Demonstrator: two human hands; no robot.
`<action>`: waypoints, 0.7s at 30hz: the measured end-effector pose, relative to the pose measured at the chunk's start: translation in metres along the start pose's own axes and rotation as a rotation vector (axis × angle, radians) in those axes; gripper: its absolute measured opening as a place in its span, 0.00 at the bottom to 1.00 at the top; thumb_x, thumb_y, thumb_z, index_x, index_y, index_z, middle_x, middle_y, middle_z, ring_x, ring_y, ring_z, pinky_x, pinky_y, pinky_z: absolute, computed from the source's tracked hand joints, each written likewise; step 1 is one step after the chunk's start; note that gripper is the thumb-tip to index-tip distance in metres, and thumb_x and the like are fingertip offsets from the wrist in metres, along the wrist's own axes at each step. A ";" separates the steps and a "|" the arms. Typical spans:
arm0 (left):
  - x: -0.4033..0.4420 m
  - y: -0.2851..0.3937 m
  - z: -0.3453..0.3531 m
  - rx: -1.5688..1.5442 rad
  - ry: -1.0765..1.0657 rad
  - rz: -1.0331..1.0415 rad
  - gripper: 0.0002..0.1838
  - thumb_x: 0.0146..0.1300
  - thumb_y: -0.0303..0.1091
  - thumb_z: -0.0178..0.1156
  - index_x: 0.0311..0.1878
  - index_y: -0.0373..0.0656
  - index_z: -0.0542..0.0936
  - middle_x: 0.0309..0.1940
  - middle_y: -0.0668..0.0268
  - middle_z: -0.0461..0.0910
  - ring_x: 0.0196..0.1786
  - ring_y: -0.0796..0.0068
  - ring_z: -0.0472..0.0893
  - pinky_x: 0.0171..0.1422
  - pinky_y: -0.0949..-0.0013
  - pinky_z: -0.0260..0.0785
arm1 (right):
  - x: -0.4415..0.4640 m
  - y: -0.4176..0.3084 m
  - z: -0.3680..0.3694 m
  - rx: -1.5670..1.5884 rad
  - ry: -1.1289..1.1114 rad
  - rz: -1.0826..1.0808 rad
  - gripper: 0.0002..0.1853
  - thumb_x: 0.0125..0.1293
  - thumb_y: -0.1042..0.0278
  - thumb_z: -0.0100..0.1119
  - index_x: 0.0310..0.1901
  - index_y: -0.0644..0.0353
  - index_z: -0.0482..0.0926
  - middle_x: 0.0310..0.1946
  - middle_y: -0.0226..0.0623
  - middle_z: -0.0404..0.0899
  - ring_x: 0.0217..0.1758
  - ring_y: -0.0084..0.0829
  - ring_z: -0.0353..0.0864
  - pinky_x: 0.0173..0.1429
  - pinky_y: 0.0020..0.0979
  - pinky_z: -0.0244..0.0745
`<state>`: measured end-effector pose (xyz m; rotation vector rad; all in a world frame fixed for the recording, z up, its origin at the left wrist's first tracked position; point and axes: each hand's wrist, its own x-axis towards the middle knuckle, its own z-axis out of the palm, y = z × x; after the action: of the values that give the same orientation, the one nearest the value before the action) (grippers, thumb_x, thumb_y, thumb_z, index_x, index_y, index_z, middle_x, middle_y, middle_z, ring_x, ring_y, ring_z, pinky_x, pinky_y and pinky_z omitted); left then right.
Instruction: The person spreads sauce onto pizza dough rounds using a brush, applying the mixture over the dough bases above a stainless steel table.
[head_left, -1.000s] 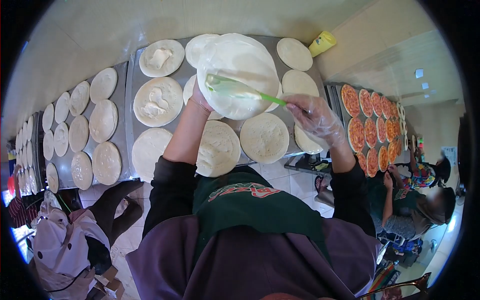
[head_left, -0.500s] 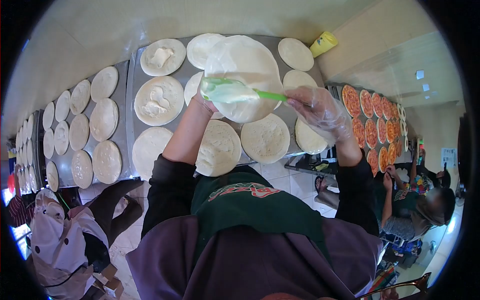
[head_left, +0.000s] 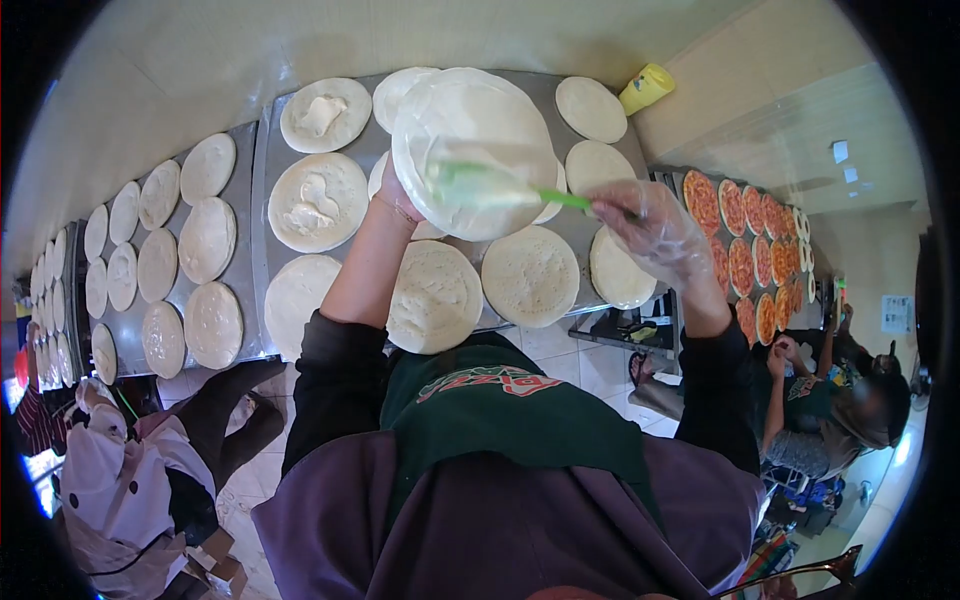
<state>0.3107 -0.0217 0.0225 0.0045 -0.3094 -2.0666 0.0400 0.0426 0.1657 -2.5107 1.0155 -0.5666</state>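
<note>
Raised over the metal table (head_left: 262, 190), a round dough base (head_left: 490, 110) rests on my left hand (head_left: 398, 192), whose fingers are mostly hidden beneath it. My right hand (head_left: 650, 228), in a clear plastic glove, is closed round the handle of a green spatula (head_left: 480, 186). The spatula's blade is blurred and lies over the white, creamy face of the held base. Below and around it are more bases, among them one with a lump of white cream (head_left: 318, 200) and a pricked one (head_left: 530, 276).
More bases lie on the left table (head_left: 255, 345). Red-topped bases (head_left: 740, 265) cover a table at the right. A yellow cup (head_left: 646, 88) stands at the back. One person (head_left: 130, 480) is at the lower left, others (head_left: 810, 410) at the right.
The held base shifted right and then back left. The spatula has swept across its face, and my right hand is slightly farther right and lower than before.
</note>
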 end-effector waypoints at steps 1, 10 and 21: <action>0.002 -0.001 0.000 -0.013 -0.024 -0.017 0.29 0.68 0.53 0.43 0.65 0.45 0.65 0.62 0.56 0.69 0.61 0.54 0.71 0.64 0.48 0.65 | 0.004 -0.002 0.003 -0.023 0.094 0.031 0.07 0.61 0.70 0.61 0.39 0.61 0.80 0.27 0.41 0.80 0.26 0.36 0.80 0.30 0.32 0.73; -0.003 0.017 0.005 -0.270 -0.245 0.066 0.33 0.67 0.58 0.40 0.68 0.46 0.61 0.65 0.55 0.65 0.65 0.52 0.66 0.67 0.46 0.61 | -0.015 0.009 0.021 -0.019 -0.082 -0.060 0.06 0.61 0.72 0.60 0.40 0.59 0.80 0.28 0.43 0.80 0.28 0.41 0.80 0.32 0.35 0.75; -0.007 0.020 0.009 -0.239 -0.260 0.280 0.36 0.65 0.62 0.40 0.68 0.48 0.60 0.66 0.56 0.62 0.67 0.51 0.63 0.68 0.43 0.57 | -0.034 0.003 0.062 0.156 0.207 0.283 0.09 0.64 0.73 0.57 0.44 0.64 0.80 0.31 0.40 0.82 0.32 0.25 0.80 0.39 0.26 0.74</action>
<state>0.3300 -0.0230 0.0343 -0.4317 -0.2053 -1.8125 0.0463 0.0767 0.1041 -2.1565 1.3190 -0.7946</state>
